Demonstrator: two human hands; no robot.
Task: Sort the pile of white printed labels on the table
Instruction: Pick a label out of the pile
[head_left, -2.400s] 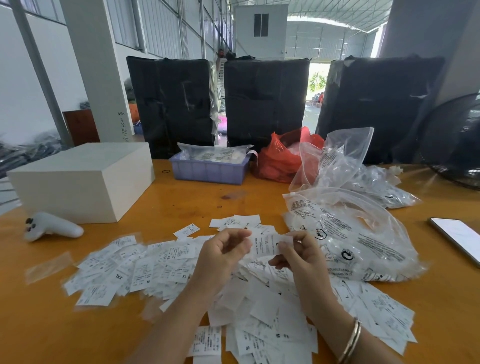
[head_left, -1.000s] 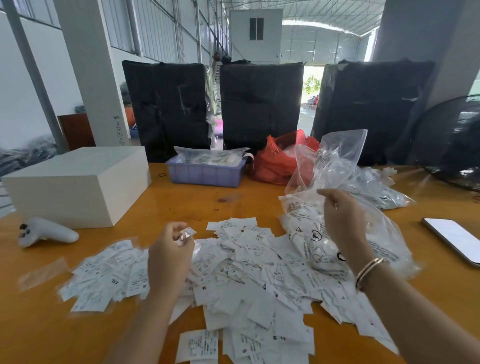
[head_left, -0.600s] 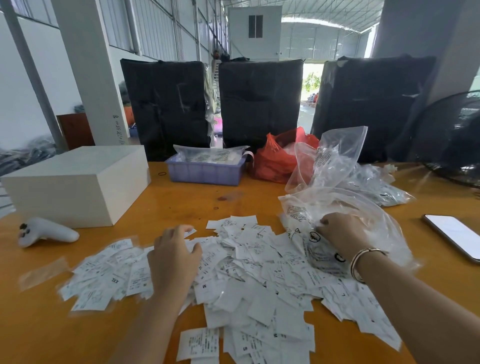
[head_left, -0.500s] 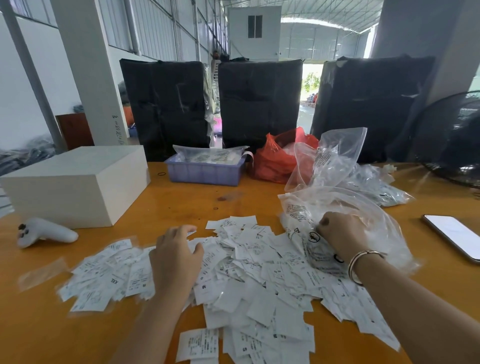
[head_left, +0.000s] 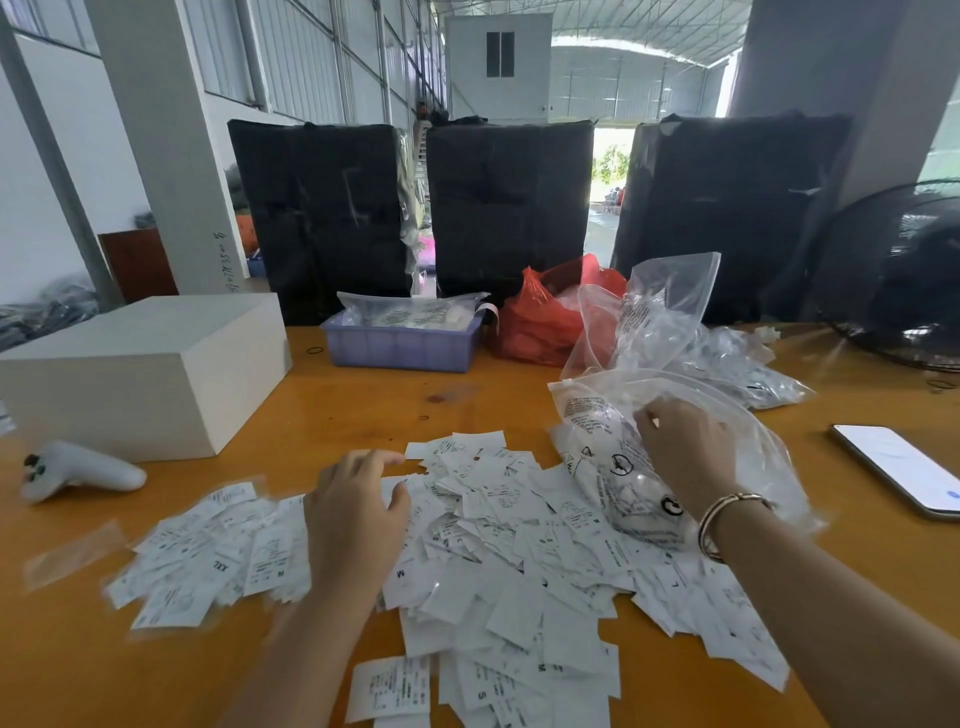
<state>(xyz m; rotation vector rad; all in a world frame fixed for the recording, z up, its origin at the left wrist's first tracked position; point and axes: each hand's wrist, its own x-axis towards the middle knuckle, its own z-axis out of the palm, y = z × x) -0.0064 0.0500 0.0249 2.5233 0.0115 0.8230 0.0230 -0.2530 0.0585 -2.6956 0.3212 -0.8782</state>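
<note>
A wide pile of white printed labels (head_left: 498, 561) covers the near middle of the orange table (head_left: 374, 405); some show size letters such as S, M and XXL. My left hand (head_left: 358, 514) lies palm down on the pile's left part, fingers spread, holding nothing. My right hand (head_left: 685, 457), with a bracelet on its wrist, rests on a large clear plastic bag (head_left: 649, 457) to the right of the pile, fingers curled onto the plastic. Whether it grips the bag I cannot tell.
A white box (head_left: 140, 369) and a white controller (head_left: 78, 470) sit at the left. Behind are a purple tray (head_left: 400, 348), a red bag (head_left: 540, 322) and more clear bags (head_left: 727, 364). A phone (head_left: 904, 467) lies at right, a fan (head_left: 904, 275) beyond it.
Both hands were together holding a label over the pile. The left hand dropped flat onto the pile's left side; the right hand swung right and came down onto the clear bag.
</note>
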